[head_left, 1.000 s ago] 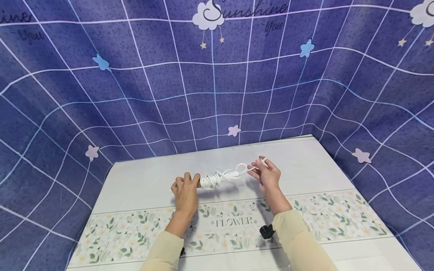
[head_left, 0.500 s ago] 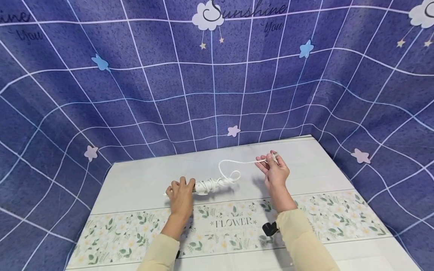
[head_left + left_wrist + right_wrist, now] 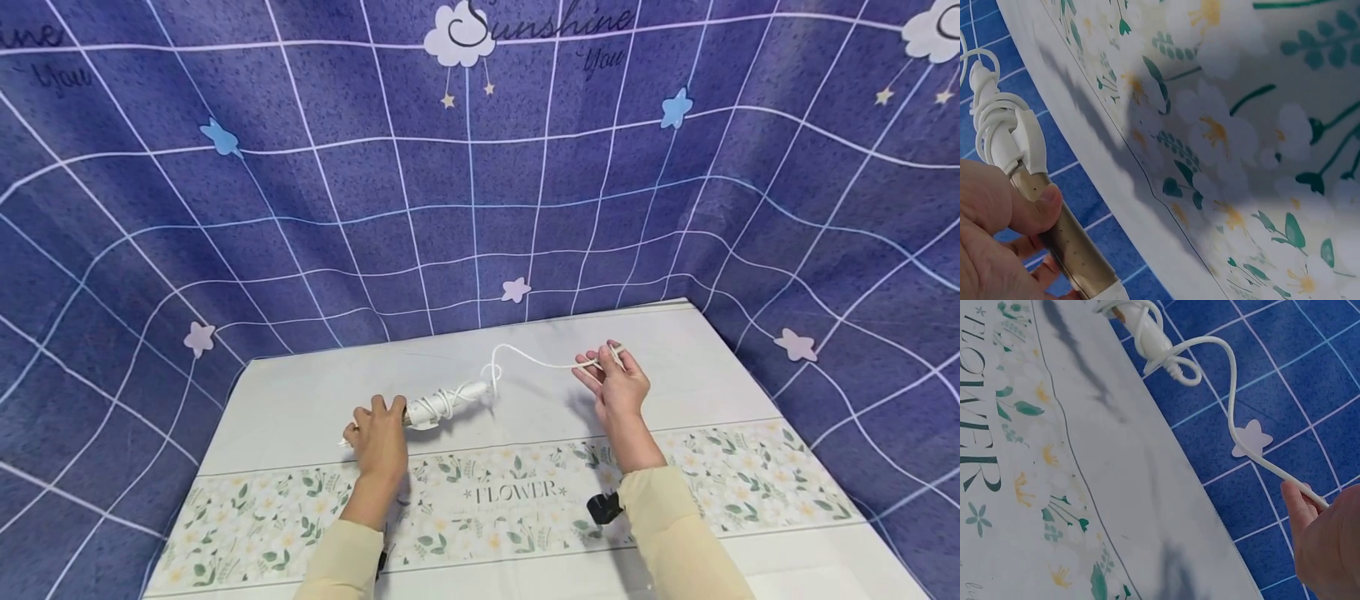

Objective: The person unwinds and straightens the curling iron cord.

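Note:
A curling iron (image 3: 424, 410) with a white handle and a gold barrel (image 3: 1079, 253) is held above the table, tilted slightly up to the right. My left hand (image 3: 381, 442) grips it by the barrel, thumb along the metal in the left wrist view. White power cord (image 3: 1232, 381) is wound in loops around the handle. From the handle's end a loose stretch curves across to my right hand (image 3: 624, 393), which pinches it between thumb and fingers. A short bit of the cord's end shows at those fingers; its plug cannot be made out clearly.
Beneath both hands lies a white table cover (image 3: 300, 400) with a flowered band reading FLOWER (image 3: 516, 492). A blue curtain (image 3: 420, 233) with a grid and stars hangs behind the table and at both sides.
My left hand has shifted left with the curling iron. The right hand has moved right, pulling the cord along, so a longer loose stretch now hangs between them.

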### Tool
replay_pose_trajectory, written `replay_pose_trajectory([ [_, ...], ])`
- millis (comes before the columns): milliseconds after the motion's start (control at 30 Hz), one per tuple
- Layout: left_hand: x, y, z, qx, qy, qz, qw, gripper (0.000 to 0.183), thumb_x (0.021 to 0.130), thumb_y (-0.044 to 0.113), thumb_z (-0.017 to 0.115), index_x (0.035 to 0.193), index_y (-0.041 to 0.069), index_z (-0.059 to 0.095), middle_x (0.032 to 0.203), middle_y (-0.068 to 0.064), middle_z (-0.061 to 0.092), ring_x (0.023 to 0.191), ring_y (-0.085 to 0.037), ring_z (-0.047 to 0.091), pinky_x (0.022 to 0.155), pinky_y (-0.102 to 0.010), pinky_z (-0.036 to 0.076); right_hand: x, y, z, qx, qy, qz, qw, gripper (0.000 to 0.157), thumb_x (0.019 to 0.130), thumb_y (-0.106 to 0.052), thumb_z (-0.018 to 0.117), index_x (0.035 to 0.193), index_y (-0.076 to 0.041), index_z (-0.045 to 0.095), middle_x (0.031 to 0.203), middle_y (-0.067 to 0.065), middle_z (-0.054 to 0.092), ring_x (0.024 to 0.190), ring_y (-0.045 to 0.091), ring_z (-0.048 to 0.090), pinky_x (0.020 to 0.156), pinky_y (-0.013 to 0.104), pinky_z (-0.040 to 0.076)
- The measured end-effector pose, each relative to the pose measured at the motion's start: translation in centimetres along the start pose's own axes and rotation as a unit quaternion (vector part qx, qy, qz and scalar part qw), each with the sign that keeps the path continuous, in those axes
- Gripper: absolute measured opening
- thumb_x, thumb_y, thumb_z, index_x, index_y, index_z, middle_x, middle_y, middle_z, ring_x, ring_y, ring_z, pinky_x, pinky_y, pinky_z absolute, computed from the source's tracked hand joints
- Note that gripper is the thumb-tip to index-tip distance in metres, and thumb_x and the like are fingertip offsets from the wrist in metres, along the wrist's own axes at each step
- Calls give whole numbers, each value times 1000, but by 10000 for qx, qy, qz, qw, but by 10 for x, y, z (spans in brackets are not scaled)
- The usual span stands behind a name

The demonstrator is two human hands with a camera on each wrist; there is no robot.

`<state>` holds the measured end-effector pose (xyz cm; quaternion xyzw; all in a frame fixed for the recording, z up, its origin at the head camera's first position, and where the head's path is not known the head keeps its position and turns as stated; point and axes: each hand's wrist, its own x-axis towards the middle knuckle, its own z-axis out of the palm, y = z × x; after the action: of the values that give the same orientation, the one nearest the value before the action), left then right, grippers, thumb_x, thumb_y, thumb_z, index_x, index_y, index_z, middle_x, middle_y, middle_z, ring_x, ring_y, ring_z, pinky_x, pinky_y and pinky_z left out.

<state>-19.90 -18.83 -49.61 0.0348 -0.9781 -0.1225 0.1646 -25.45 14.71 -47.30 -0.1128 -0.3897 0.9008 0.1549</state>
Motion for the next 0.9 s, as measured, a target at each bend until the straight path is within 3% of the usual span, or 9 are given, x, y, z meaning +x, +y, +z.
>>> replay_pose_trajectory([
  [167,0,-5,-1,-99,65,-128,9998,34,89,-3,55,120,11,60,107,-21,50,100,-43,42,83,-63,32,-1,-1,1,-268,475,268,9982,13,96,-10,57,106,-2,57,80,14,65,85,36,70,81,52,51],
  [300,0,-9,-1,-142,142,-144,9997,33,90,-2,55,120,10,60,104,-20,50,99,-43,43,81,-62,33,3,0,-4,-202,611,446,9969,20,95,-10,57,112,1,54,78,14,65,85,36,70,82,53,49],
  [467,-2,-13,-3,-227,166,-179,9994,34,90,-5,54,120,11,59,103,-19,49,99,-43,43,82,-62,33,8,2,-11,-96,859,582,9946,18,93,-12,59,108,-3,56,77,13,66,87,36,70,80,52,51],
  [733,-1,-20,-7,-392,358,-210,9984,43,83,-13,59,119,10,59,100,-18,49,99,-44,43,82,-62,33,9,3,-16,-224,1077,812,9906,16,96,-12,55,111,-8,56,92,16,67,107,41,62,84,50,50],
  [900,0,-24,-9,-454,418,-281,9977,43,81,-13,60,118,10,59,99,-18,48,99,-44,43,81,-63,33,10,5,-19,-278,1110,923,9891,14,97,-14,54,106,-4,56,98,15,69,109,39,61,85,48,51],
])
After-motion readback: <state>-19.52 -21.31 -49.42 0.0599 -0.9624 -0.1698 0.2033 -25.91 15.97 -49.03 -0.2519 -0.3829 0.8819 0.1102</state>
